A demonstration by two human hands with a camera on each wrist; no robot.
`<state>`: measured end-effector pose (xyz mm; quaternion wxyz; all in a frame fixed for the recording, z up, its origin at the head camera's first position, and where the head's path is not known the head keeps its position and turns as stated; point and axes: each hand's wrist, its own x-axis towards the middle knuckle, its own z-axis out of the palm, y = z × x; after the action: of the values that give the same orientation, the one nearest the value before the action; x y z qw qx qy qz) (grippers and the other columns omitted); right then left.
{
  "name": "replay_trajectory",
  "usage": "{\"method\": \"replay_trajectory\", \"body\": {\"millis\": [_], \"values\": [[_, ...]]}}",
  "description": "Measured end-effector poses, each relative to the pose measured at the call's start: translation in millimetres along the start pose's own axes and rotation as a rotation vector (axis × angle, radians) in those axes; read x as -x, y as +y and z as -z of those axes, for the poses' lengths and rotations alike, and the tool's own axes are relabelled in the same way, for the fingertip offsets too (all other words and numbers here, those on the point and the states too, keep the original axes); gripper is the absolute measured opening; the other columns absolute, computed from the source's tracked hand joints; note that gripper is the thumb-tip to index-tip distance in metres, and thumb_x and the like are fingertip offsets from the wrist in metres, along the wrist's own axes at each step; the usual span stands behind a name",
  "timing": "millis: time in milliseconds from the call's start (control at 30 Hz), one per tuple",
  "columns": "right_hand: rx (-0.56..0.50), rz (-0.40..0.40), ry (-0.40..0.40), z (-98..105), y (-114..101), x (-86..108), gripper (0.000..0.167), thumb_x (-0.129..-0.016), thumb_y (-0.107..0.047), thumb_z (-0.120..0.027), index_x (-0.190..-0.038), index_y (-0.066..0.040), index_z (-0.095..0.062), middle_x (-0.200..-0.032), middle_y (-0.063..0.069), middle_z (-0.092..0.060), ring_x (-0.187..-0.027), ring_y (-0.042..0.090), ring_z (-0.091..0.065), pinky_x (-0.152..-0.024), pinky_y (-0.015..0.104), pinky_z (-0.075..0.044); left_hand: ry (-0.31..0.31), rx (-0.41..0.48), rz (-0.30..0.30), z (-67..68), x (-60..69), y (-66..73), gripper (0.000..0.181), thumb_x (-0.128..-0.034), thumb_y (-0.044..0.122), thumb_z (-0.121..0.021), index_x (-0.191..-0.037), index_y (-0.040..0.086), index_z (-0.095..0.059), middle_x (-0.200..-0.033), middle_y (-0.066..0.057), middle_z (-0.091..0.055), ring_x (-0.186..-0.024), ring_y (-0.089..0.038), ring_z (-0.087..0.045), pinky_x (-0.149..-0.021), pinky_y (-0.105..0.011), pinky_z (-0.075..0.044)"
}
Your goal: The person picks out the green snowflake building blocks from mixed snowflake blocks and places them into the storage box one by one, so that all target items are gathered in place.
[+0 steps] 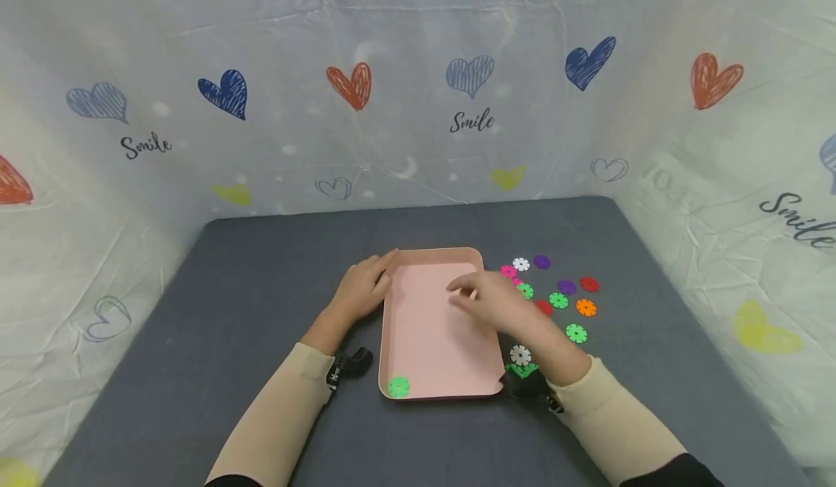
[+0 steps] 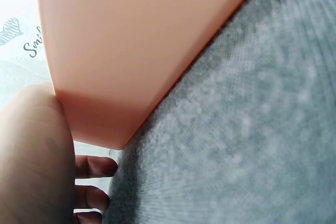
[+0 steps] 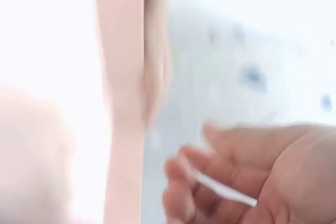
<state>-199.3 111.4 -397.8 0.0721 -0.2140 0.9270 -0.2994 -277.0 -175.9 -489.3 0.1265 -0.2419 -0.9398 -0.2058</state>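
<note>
A shallow pink tray (image 1: 437,327) lies on the table. My left hand (image 1: 362,287) rests at its upper left corner, its fingers fairly straight against the rim. In the left wrist view, the thumb side of the left hand (image 2: 34,156) touches the tray wall (image 2: 100,119). Over the tray's upper right part hangs my right hand (image 1: 486,300), fingers bent. A thin white strip (image 3: 226,188) shows between the blurred fingers of the right hand (image 3: 236,171); whether it is a held disc or a gap cannot be told. One green notched disc (image 1: 399,387) lies in the tray's lower left corner.
Right of the tray lie several loose notched discs, among them an orange disc (image 1: 586,307), a purple disc (image 1: 542,262), a red disc (image 1: 589,284) and a white disc (image 1: 520,355). The right arm covers part of them. A printed curtain (image 1: 405,138) hangs behind the dark table (image 1: 294,247).
</note>
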Motion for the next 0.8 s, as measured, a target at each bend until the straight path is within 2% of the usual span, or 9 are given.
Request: {"method": "replay_trajectory", "body": {"millis": [67,133,200,300,400,533,667,733,800], "values": [[0.111,-0.147,0.079,17,24,-4.8,0.033,-0.101,-0.024,-0.064,-0.126,-0.006,-0.073,-0.104,0.009,-0.073,-0.081,0.023,-0.066,-0.066,0.04,-0.054,0.007,0.004,-0.002,0.3,-0.9,0.3,0.051,-0.104,0.018,-0.038,-0.153,0.012,-0.051,-0.087,-0.006,-0.059,-0.068,-0.02,-0.048,-0.067,-0.042,-0.042],[0.194,-0.298,0.103,28,47,-7.6,0.033,-0.099,-0.026,-0.066,-0.123,-0.005,-0.074,-0.109,0.014,-0.072,-0.086,0.029,-0.067,-0.067,0.045,-0.054,0.014,0.005,-0.005,0.6,-1.1,0.6,0.051,-0.1035,0.018,-0.039,-0.152,0.011,-0.052,-0.092,-0.008,-0.062,-0.072,-0.022,-0.052,-0.071,-0.045,-0.046],[0.247,-0.412,0.073,33,66,-9.3,0.029,-0.094,-0.027,-0.073,-0.112,-0.005,-0.077,-0.108,0.016,-0.072,-0.088,0.032,-0.067,-0.069,0.049,-0.055,0.017,0.012,-0.007,1.0,-1.1,1.0,0.051,-0.1031,0.018,-0.039,-0.152,0.01,-0.053,-0.098,-0.011,-0.065,-0.077,-0.025,-0.058,-0.076,-0.048,-0.049],[0.252,-0.494,0.023,34,85,-11.1,0.028,-0.085,-0.029,-0.083,-0.09,-0.003,-0.074,-0.093,0.015,-0.07,-0.078,0.031,-0.063,-0.066,0.048,-0.053,0.018,0.017,-0.009,1.7,-1.9,1.6,0.051,-0.1028,0.018,-0.04,-0.151,0.01,-0.053,-0.104,-0.013,-0.067,-0.084,-0.029,-0.061,-0.081,-0.051,-0.05],[0.238,-0.495,0.003,33,92,-11.6,0.03,-0.081,-0.029,-0.087,-0.077,-0.005,-0.069,-0.08,0.01,-0.065,-0.07,0.028,-0.059,-0.063,0.045,-0.052,0.015,0.025,-0.005,1.5,-1.8,1.8,0.051,-0.1033,0.019,-0.04,-0.152,0.01,-0.053,-0.103,-0.013,-0.066,-0.084,-0.029,-0.061,-0.081,-0.051,-0.049],[0.217,-0.443,0.028,39,92,-10.2,0.03,-0.082,-0.025,-0.084,-0.07,-0.007,-0.063,-0.069,0.006,-0.057,-0.064,0.024,-0.054,-0.058,0.039,-0.045,0.019,0.023,0.0,1.2,-2.7,2.1,0.051,-0.1034,0.019,-0.04,-0.152,0.012,-0.052,-0.099,-0.011,-0.065,-0.081,-0.026,-0.058,-0.078,-0.049,-0.047],[0.136,-0.356,0.103,46,71,-4.3,0.026,-0.087,-0.025,-0.077,-0.091,-0.001,-0.069,-0.085,0.01,-0.066,-0.073,0.025,-0.059,-0.065,0.041,-0.049,0.024,0.016,0.006,1.6,-2.0,2.2,0.051,-0.1024,0.019,-0.041,-0.152,0.012,-0.053,-0.1,-0.011,-0.066,-0.082,-0.027,-0.059,-0.079,-0.05,-0.048],[0.057,-0.289,0.135,44,50,-0.6,0.032,-0.091,-0.027,-0.075,-0.107,0.0,-0.071,-0.098,0.012,-0.069,-0.081,0.026,-0.063,-0.071,0.043,-0.053,0.017,0.013,0.013,2.2,-1.3,2.5,0.052,-0.1023,0.018,-0.041,-0.152,0.012,-0.053,-0.105,-0.012,-0.068,-0.087,-0.029,-0.063,-0.083,-0.051,-0.049],[-0.017,-0.185,0.156,35,25,2.9,0.036,-0.093,-0.028,-0.075,-0.118,-0.001,-0.071,-0.107,0.011,-0.072,-0.089,0.024,-0.067,-0.076,0.042,-0.055,0.005,0.012,0.024,3.3,-1.0,2.8,0.052,-0.1022,0.018,-0.039,-0.152,0.012,-0.052,-0.114,-0.014,-0.068,-0.097,-0.032,-0.065,-0.088,-0.053,-0.049]]}}
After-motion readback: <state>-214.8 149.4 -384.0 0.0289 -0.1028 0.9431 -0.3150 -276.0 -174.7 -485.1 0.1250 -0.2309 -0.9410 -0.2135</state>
